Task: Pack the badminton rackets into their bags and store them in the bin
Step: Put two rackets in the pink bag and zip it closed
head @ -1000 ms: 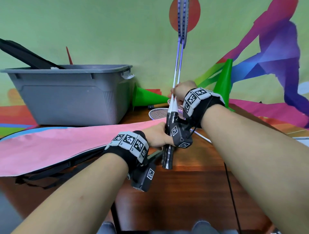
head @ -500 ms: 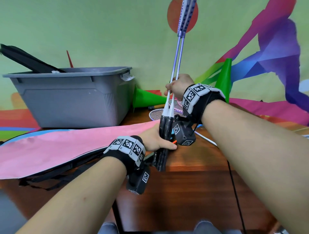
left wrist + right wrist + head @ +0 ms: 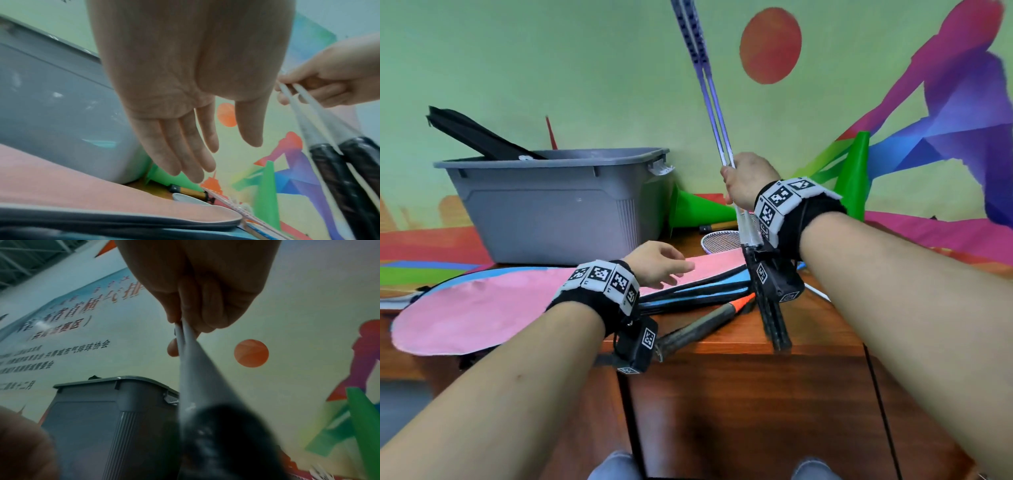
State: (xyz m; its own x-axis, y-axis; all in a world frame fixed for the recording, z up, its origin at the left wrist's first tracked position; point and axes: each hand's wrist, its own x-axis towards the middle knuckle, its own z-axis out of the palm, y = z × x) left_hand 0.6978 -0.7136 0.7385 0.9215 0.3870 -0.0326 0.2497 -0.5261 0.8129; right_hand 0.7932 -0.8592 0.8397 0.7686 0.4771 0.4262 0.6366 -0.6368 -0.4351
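- grey bin sat far left on the wooden table, a black bag poking out of it
- pink racket bag lay flat in front of the bin
- my left hand hovered just over the pink bag, fingers loose and spread, holding nothing
- my right hand was clamped round the two rackets, shafts together, near upright, black grips low over the table
- green cones stood behind
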